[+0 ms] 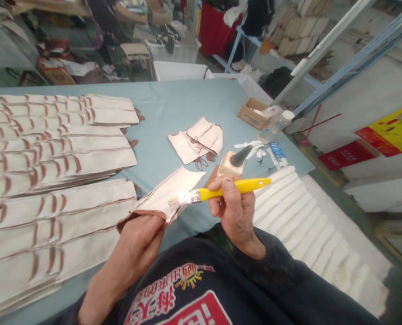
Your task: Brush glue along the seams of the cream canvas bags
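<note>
My right hand (234, 205) is closed around the yellow handle of a paintbrush (236, 188). The brush's pale bristles point left, over a cream fabric piece (174, 189) with brown edging. My left hand (143, 239) is closed at the brown-edged end of this piece; some of its fingers are hidden by the cloth. Just beyond my right hand is a pale container with a dark pointed top (236, 160). Further up the table lies another cream fabric piece (197, 140) with thin brown cords.
Overlapping rows of cream and brown fabric pieces (58, 135) cover the table's left side. White padded strips (299, 225) lie at right. A clear jar (277, 126), a cardboard box (255, 113) and white scraps stand or lie near the right edge. A person (109, 22) is behind the table.
</note>
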Demonstrator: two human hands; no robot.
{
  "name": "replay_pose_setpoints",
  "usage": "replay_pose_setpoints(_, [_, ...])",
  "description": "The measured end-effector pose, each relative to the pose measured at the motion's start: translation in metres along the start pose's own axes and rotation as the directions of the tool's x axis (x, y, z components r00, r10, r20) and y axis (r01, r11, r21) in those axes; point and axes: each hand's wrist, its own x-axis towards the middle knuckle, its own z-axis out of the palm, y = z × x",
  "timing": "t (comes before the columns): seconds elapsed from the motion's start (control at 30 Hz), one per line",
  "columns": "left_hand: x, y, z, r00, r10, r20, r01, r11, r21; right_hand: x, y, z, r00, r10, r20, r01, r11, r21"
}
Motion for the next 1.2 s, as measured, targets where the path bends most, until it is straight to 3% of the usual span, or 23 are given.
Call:
replay_pose_setpoints(0.17, [0.000,-0.003,0.002,0.995,0.093,-0.038,-0.082,0.972,0.219,-0.005,-0.008,-0.001,0.988,0.102,0.119,-0.096,0.994,-0.056])
replay_pose_setpoints(0.33, [-0.002,-0.008,0.007,0.993,0.102,-0.062,-0.079,0.952,0.295,-0.006,-0.006,-0.001,0.993,0.102,0.066,-0.097,0.992,-0.082])
replay_pose_setpoints(0.53, [-0.006,-0.011,0.011,0.996,0.078,-0.029,-0.067,0.959,0.274,-0.012,0.001,0.001,0.978,0.157,0.141,-0.139,0.982,-0.131])
replay_pose_setpoints(0.67, [-0.005,-0.011,0.011,0.998,0.061,-0.028,-0.052,0.962,0.268,-0.007,0.002,-0.001,0.992,0.115,0.044,-0.108,0.984,-0.141])
replay_pose_setpoints(0.83, [0.001,-0.011,0.010,0.997,0.074,-0.038,-0.062,0.969,0.240,-0.001,0.004,-0.004,0.976,0.179,0.125,-0.164,0.979,-0.117])
replay_pose_setpoints(1.0, [0.005,-0.013,0.010,0.997,0.064,-0.034,-0.055,0.976,0.209,0.008,0.004,-0.001,0.989,0.147,0.032,-0.143,0.985,-0.101])
replay_pose_setpoints(1.2, [0.001,-0.018,0.013,0.998,0.036,-0.048,-0.028,0.987,0.160,0.006,0.007,0.002,0.967,0.223,0.123,-0.207,0.970,-0.130])
